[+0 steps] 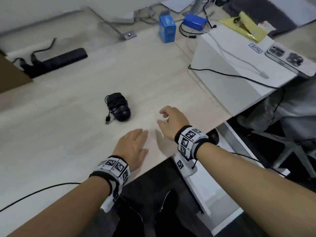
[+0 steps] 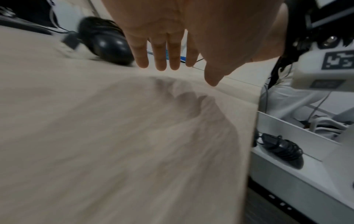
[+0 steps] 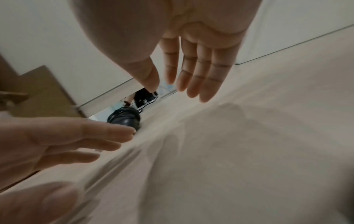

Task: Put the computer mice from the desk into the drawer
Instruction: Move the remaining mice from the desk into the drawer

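From the head view, a black mouse (image 1: 119, 108), cable wrapped round it, lay on the bench (image 1: 68, 130); the left hand (image 1: 132, 147) and right hand (image 1: 171, 124) hovered near it, both relaxed and empty. The left wrist view showed straight fingers (image 2: 160, 57) and a second mouse (image 2: 283, 150) lying in the open drawer (image 2: 287, 178). The right wrist view showed loosely spread fingers (image 3: 199, 72).

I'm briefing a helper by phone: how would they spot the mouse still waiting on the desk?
On the pale wooden desk, look at the open middle area, just beyond the person's two hands. The black mouse lies there alone, its own cable wound round its body, the plug dangling at its near-left side; the long black bar farther back is flat.
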